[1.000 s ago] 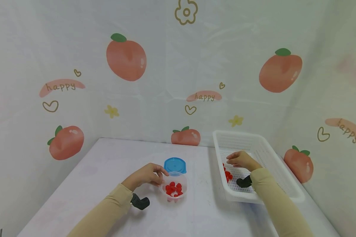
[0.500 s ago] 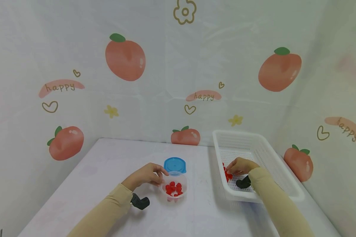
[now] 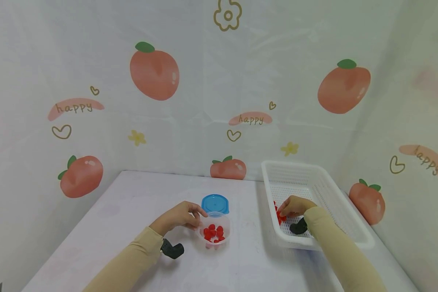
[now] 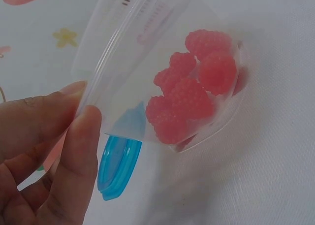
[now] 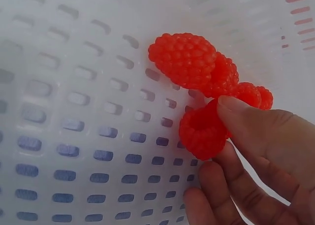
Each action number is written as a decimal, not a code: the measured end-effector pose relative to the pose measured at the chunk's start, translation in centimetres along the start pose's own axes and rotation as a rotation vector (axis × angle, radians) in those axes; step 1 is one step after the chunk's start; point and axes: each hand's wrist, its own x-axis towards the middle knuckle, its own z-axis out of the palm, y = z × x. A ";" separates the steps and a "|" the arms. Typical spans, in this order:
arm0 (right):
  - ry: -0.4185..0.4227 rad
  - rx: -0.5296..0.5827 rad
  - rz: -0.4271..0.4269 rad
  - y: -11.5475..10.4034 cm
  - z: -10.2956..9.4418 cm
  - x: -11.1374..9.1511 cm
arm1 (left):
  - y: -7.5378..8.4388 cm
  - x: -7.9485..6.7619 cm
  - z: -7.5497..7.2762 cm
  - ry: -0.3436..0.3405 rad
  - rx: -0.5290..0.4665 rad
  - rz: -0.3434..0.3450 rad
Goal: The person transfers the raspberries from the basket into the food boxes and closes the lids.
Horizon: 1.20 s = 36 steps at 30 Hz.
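With thumb and finger my left hand [image 3: 180, 215] pinches the rim of a clear plastic tub [image 4: 162, 43], which stands on the table. Several red raspberries [image 4: 189, 97] lie at the bottom of the tub. Inside the white basket, my right hand [image 3: 295, 206] has its thumb and fingers around a raspberry [image 5: 202, 134] with its hollow end showing. More raspberries [image 5: 184, 60] lie just beyond the fingertips, along the basket's left wall.
A blue lid [image 3: 215, 203] lies on the table [image 3: 149, 190] behind the tub. The white perforated basket [image 3: 325, 178] stands at the right, its walls around my right hand. A printed cloth [image 3: 204, 81] hangs behind the table.
My right hand has come down and left inside the basket onto the raspberries, and its fingers have closed on one. The left hand and the tub have stayed in place.
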 end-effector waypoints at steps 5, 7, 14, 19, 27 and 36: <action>-0.005 0.010 -0.018 0.0 -0.1 0.0 | 0.0 0.0 0.0 0.000 0.001 0.007; -0.007 0.038 -0.041 0.1 -0.2 -0.1 | 0.0 0.0 0.0 0.000 0.003 0.009; 0.066 0.124 -0.117 0.4 -0.9 -0.3 | -0.1 0.0 0.0 -0.001 0.001 0.004; 0.124 0.200 -0.176 0.4 -1.4 -0.2 | -0.1 0.0 0.0 -0.002 -0.003 0.004; 0.202 0.328 -0.334 -0.1 -2.1 -0.2 | 0.0 0.0 -0.1 -0.004 -0.007 0.014; 0.416 0.445 -0.488 -2.0 -2.9 -1.5 | 0.0 0.0 -0.1 -0.003 -0.009 0.011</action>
